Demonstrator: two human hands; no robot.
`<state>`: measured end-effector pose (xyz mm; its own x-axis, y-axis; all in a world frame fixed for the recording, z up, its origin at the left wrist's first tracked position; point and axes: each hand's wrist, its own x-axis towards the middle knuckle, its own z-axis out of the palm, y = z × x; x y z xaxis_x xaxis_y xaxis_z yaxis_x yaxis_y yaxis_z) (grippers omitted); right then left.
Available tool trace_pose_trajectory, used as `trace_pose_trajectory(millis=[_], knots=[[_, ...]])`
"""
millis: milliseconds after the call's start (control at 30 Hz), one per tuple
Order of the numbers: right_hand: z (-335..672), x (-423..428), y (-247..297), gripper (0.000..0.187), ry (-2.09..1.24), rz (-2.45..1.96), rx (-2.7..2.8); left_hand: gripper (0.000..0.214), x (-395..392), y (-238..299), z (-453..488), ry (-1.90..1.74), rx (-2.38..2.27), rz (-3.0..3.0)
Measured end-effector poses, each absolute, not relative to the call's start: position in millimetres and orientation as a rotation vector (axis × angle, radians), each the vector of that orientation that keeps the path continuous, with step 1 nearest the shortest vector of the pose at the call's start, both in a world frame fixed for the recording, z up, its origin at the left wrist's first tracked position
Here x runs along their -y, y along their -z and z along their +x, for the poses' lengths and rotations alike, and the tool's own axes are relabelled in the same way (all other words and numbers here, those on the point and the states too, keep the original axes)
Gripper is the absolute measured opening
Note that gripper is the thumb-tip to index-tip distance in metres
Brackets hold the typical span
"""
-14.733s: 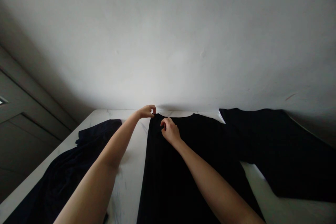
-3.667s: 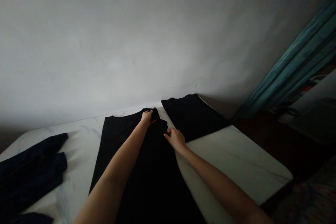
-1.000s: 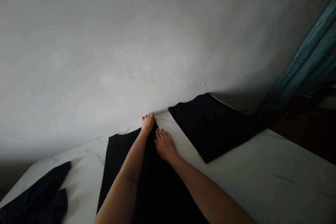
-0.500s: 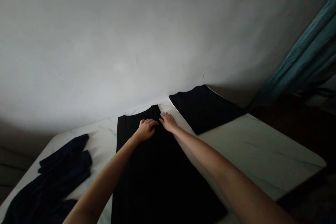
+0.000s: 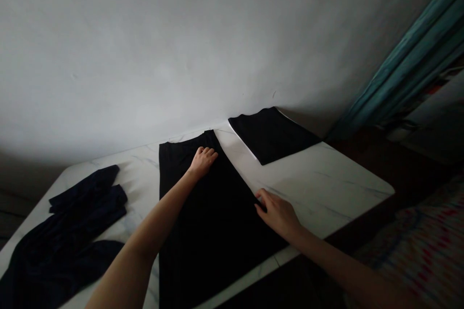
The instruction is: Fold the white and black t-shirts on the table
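A long black garment (image 5: 206, 222) lies folded into a narrow strip down the middle of the white marble table (image 5: 326, 188). My left hand (image 5: 203, 160) rests flat on its far end, fingers stretched out, close to the wall. My right hand (image 5: 277, 212) lies on the garment's right edge, nearer to me, fingers spread and touching the cloth. Neither hand grips anything.
A folded black cloth (image 5: 271, 134) lies at the table's far right against the white wall (image 5: 181, 43). A crumpled dark navy garment (image 5: 61, 236) covers the left side. A teal curtain (image 5: 406, 67) hangs at the right, past the table's edge.
My right hand has slid back along the garment's right edge from the far end toward me. The left hand stays flat near the far end. The view has shifted.
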<state>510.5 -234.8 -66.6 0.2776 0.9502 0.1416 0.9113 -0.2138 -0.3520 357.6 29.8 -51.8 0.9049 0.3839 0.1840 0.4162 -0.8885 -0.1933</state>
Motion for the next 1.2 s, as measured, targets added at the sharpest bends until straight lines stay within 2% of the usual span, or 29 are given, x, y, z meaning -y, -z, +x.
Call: trace_pose_trajectory(millis=[200,367,567,733,833,967,1033,1200], knots=[[497,269,84,0.017,0.152,-2.207,1.711,0.024,-46,39,354,0.222,0.646,-2.760],[493,297,101,0.025,0.423,-1.869,1.780,0.022,-58,27,342,0.387,0.509,-2.665],[483,304,93,0.025,0.496,-1.461,1.917,0.022,-65,33,326,0.205,0.285,-2.686],[476,298,79,0.025,0.350,-1.342,1.886,0.036,-35,40,317,0.266,0.481,-2.832],[474,297,75,0.012,0.253,-1.347,1.804,0.041,0,40,316,0.242,0.379,-3.057],[472,296,79,0.008,0.160,-1.289,1.907,0.041,36,43,321,0.180,0.168,-3.187],[473,295,81,0.009,0.023,-1.271,2.037,0.037,44,47,326,0.180,0.072,-3.162],[482,291,78,0.029,-0.443,-1.344,2.109,0.027,50,58,337,0.223,-0.123,-3.002]])
